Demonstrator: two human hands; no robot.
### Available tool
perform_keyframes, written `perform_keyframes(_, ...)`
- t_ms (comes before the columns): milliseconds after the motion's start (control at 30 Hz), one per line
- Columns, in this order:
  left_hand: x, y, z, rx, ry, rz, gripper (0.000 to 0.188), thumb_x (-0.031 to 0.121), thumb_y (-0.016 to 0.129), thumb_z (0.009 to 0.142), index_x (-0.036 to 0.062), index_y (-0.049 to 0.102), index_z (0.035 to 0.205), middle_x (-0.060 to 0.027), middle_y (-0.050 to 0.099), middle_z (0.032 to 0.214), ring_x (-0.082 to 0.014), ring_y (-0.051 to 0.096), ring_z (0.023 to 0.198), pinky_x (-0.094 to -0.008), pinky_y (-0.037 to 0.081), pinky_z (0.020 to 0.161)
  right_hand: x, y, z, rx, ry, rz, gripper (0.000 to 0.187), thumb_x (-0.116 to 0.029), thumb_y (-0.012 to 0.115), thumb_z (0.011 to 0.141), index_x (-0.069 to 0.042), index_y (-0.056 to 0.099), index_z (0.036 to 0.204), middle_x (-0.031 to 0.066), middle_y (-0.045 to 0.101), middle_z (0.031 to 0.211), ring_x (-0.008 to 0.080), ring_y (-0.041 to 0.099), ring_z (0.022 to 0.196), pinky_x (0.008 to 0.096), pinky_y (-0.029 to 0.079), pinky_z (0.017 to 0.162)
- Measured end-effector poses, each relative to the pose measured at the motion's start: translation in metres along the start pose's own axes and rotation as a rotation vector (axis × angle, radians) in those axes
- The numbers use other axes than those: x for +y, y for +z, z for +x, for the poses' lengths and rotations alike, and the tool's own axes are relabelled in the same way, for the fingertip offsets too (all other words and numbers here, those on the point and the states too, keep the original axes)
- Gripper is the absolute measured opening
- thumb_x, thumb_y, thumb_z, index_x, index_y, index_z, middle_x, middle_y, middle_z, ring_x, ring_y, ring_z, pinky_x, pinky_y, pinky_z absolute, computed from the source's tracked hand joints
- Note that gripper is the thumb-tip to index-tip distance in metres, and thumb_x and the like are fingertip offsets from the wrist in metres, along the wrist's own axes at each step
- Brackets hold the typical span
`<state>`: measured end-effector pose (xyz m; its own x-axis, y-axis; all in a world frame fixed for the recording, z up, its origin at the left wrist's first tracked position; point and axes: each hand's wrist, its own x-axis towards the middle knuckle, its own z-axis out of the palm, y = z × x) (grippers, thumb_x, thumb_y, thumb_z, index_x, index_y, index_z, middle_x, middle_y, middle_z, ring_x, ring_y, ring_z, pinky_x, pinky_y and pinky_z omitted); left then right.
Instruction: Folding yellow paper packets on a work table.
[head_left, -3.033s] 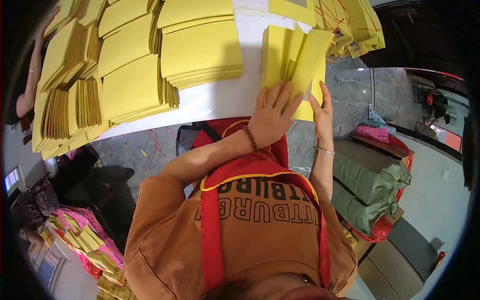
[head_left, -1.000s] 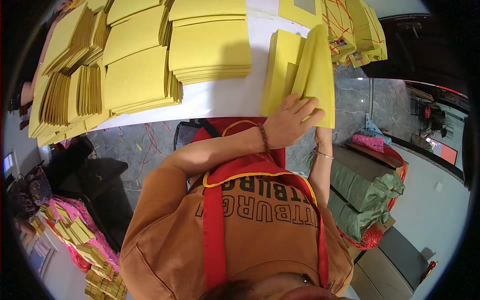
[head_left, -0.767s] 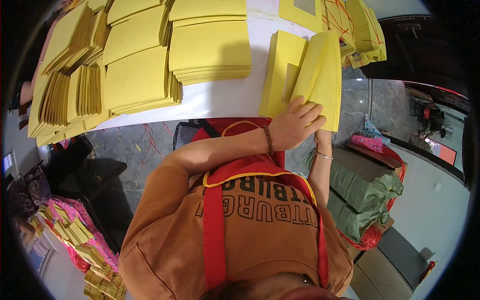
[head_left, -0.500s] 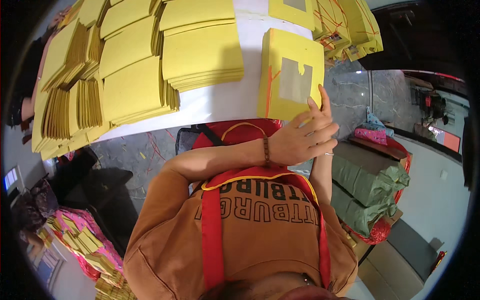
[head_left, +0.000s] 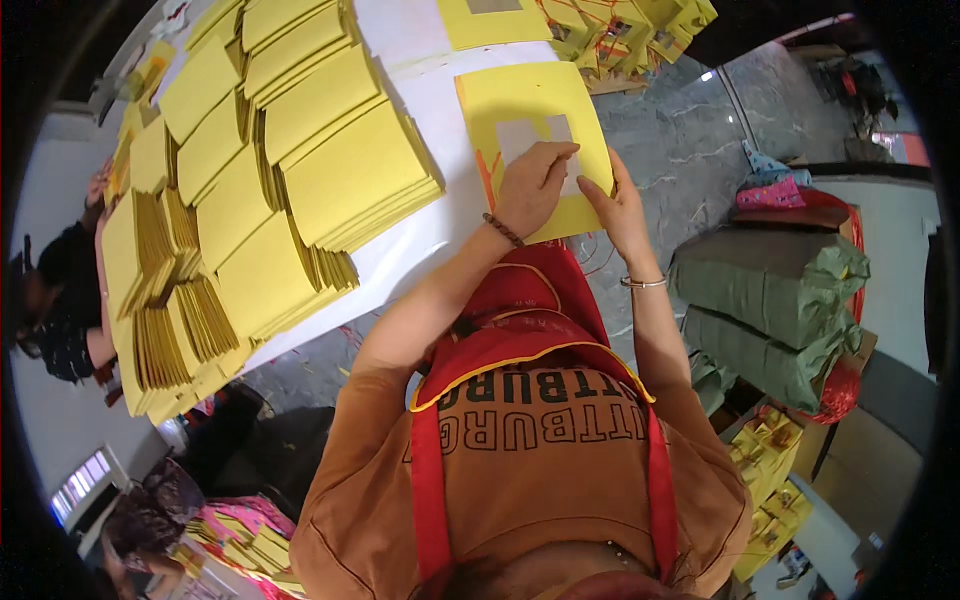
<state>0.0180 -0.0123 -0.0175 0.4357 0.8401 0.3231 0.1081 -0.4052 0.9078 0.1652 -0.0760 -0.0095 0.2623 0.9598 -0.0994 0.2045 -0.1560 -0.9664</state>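
Observation:
A thick stack of yellow paper (head_left: 540, 90) lies at the table's right edge, with a grey rectangular patch (head_left: 516, 134) on its top and orange-red strands on its left side. My left hand (head_left: 532, 188), with a dark beaded bracelet, rests palm down over that patch, its fingers stretched out together to the right. Part of the patch is hidden beneath it. At the stack's lower right edge, my right hand (head_left: 620, 208) has its thumb on top and its fingers along the side. A silver bangle circles the right wrist.
Many folded yellow paper bundles (head_left: 330, 130) cover the table's left half. Another patched yellow stack (head_left: 490, 25) sits beyond mine, near tied bundles (head_left: 620, 40). Green wrapped bales (head_left: 765, 285) stand at right. Another person (head_left: 70, 290) is at the far left.
The view has shifted. My left hand has moved from the stack's lower edge onto its patch, uncovering my right hand, which now shows at the stack's right edge.

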Motion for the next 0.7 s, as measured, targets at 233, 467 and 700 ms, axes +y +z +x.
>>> perform_keyframes(233,0.01,-0.002,0.003,0.057,-0.326,-0.422,0.021,0.011,0.054,0.086,0.0,0.056,0.103,-0.0071,0.06,0.09,-0.0141,0.058,0.079,-0.0261,0.048,0.069,-0.03,0.005,-0.012,0.179,-0.412,-0.652,0.053,-0.01,0.061,0.078,0.002,0.039,0.125,0.0244,0.043,0.123,0.0377,0.041,0.115,0.0387,0.035,0.096)
perform_keyframes(467,0.019,-0.011,0.013,0.136,-0.456,-0.713,0.024,0.016,0.059,0.086,-0.001,0.053,0.102,-0.0053,0.058,0.093,-0.0102,0.056,0.078,-0.0225,0.046,0.068,-0.052,0.034,-0.029,-0.004,-0.444,-0.495,0.059,-0.016,0.061,0.079,0.005,0.034,0.128,0.024,0.039,0.127,0.038,0.036,0.119,0.0399,0.031,0.099)
perform_keyframes(700,0.016,-0.022,0.012,0.051,-0.519,-0.675,0.019,0.014,0.06,0.085,0.0005,0.054,0.097,-0.0006,0.057,0.08,-0.0062,0.052,0.07,-0.0197,0.042,0.06,-0.055,0.019,-0.018,-0.085,-0.265,-0.23,0.053,-0.019,0.055,0.085,0.004,0.035,0.129,0.0208,0.042,0.124,0.0292,0.044,0.114,0.0342,0.035,0.096)
